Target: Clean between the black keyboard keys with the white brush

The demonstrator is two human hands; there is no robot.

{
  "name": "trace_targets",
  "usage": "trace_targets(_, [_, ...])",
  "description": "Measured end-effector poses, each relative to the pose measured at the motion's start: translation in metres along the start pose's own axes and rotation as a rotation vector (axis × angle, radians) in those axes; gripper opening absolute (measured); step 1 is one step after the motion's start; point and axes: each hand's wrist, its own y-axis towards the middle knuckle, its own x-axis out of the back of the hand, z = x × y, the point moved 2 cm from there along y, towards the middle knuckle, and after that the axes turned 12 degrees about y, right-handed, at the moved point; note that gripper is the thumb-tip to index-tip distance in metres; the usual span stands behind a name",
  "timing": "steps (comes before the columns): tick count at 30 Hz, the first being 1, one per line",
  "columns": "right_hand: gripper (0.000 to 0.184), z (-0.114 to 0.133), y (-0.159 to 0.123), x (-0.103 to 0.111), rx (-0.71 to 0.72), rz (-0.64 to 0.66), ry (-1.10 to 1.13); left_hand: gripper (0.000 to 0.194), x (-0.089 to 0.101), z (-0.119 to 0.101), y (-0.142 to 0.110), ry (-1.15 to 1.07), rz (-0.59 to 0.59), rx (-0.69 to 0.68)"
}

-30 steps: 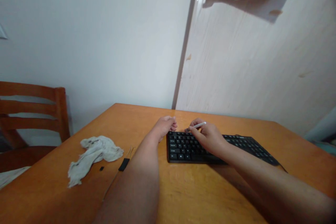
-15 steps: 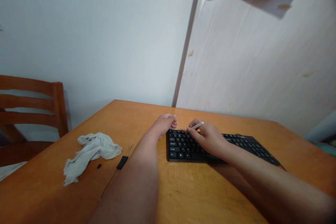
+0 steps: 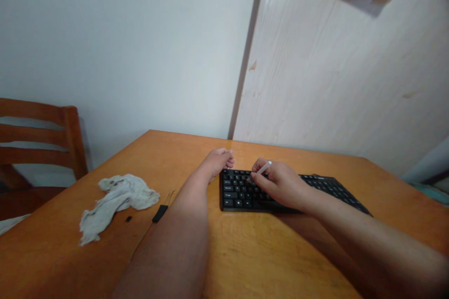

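A black keyboard (image 3: 326, 189) lies on the orange wooden table (image 3: 252, 252). My right hand (image 3: 280, 184) rests over its left half, pinching a thin white stick (image 3: 264, 167) whose lower tip points down at the keys. My left hand (image 3: 217, 161) sits at the keyboard's far left corner with the fingers curled in; what they hold, if anything, is hidden.
A crumpled white cloth (image 3: 115, 198) lies left of my left arm. Beside it are a small black piece (image 3: 128, 218) and a black clip-like tool with thin wires (image 3: 160, 211). A wooden chair (image 3: 38, 149) stands at the table's left. Walls rise behind the table.
The white stick in my right hand has tilted more upright and its tip has come down onto the keys. The view has drifted slightly; my left hand stays at the keyboard corner.
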Motion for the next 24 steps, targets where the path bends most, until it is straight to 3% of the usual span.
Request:
trace_targets(20, [0.01, 0.009, -0.024, 0.01, -0.027, 0.107, 0.0, 0.026, 0.001, -0.001, 0.001, 0.024, -0.001, -0.001])
trace_targets(24, [0.01, 0.007, -0.026, 0.012, -0.04, 0.128, 0.11, 0.027, 0.001, 0.0, 0.0, 0.015, -0.002, 0.0])
